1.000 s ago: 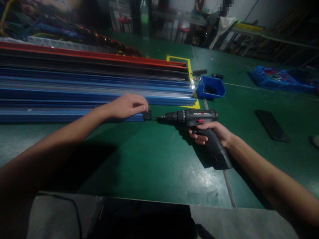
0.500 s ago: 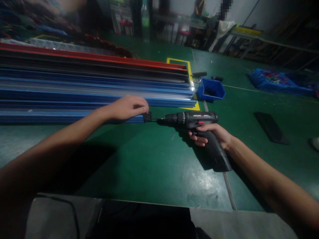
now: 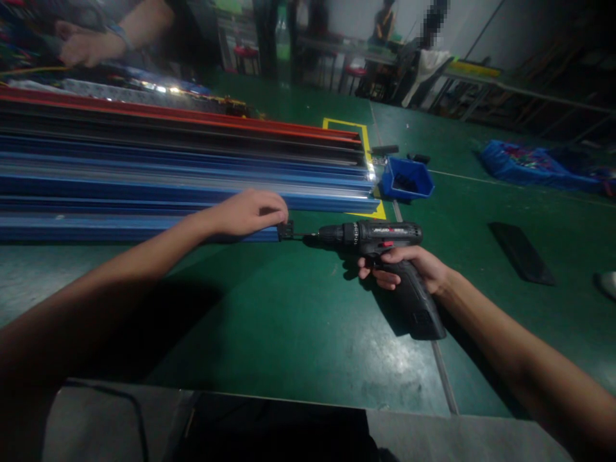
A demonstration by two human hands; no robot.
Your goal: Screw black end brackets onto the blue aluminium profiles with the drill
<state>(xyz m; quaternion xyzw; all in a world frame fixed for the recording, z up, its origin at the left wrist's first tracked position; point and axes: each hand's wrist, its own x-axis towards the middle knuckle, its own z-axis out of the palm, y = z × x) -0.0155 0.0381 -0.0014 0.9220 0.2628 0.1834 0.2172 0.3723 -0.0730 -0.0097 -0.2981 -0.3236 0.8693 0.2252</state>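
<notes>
My right hand [image 3: 404, 263] is wrapped round the grip of a black cordless drill [image 3: 389, 232], held on its side just over the green table. The long thin bit [image 3: 304, 235] points left and meets a small black end cap [image 3: 287, 230]. That cap sits at the end of the nearest blue metal profile [image 3: 260, 237]. My left hand [image 3: 253, 210] lies over this profile, fingers curled down around its end beside the cap; the fingertips are partly hidden.
More blue profiles [image 3: 332, 202] and an orange-red one [image 3: 289, 128] lie behind. A blue bin [image 3: 408, 179] with dark parts stands past their ends. A flat black object [image 3: 522, 253] lies at right. Another person's hand [image 3: 91, 48] is at upper left, near bundled wires.
The view has tilted slightly, so everything sits a little lower. Both hands keep their places on the profile and drill. The other person's hand has come more into view at upper left.
</notes>
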